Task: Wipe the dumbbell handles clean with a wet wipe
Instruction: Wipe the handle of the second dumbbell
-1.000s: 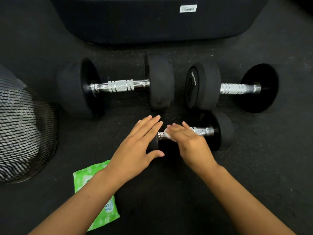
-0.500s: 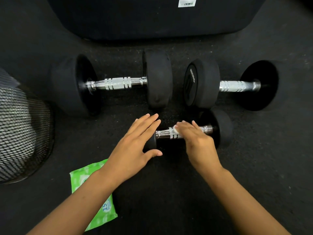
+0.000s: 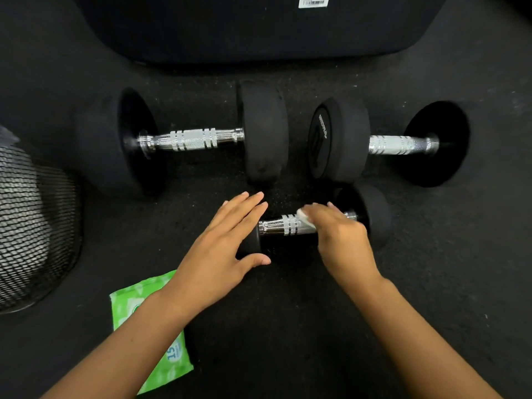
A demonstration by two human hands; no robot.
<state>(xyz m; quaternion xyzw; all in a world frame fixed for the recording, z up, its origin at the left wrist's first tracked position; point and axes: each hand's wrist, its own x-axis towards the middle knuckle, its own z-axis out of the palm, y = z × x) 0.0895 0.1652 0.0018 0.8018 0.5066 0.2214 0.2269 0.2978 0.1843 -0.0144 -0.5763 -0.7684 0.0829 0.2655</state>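
Three black-ended dumbbells are laid on a dark speckled rubber floor (image 3: pixel 431 283); the small dumbbell (image 3: pixel 371 217) is nearest, with its chrome handle (image 3: pixel 283 224) running left to right between the two hands. The left hand (image 3: pixel 221 246) is laid flat over the small dumbbell's left end, fingers straight and close together, thumb spread out to the side. The right hand (image 3: pixel 342 240) is placed over the right part of the handle, and a white wet wipe (image 3: pixel 303 216) is pressed under its fingers against the chrome; the hand is blurred, so whether the fingers are curled round the bar cannot be told. Behind, a large dumbbell (image 3: pixel 184 139) is seen at the left and a second large dumbbell (image 3: pixel 388 144) at the right, their inner ends just beside each other. A green wet-wipe packet (image 3: pixel 169 361) is lain under the left forearm; a black mesh bin (image 3: pixel 31 231) is set at the left edge; a dark padded bench (image 3: pixel 259 30) with a white label (image 3: pixel 313 1) is seen at the top.
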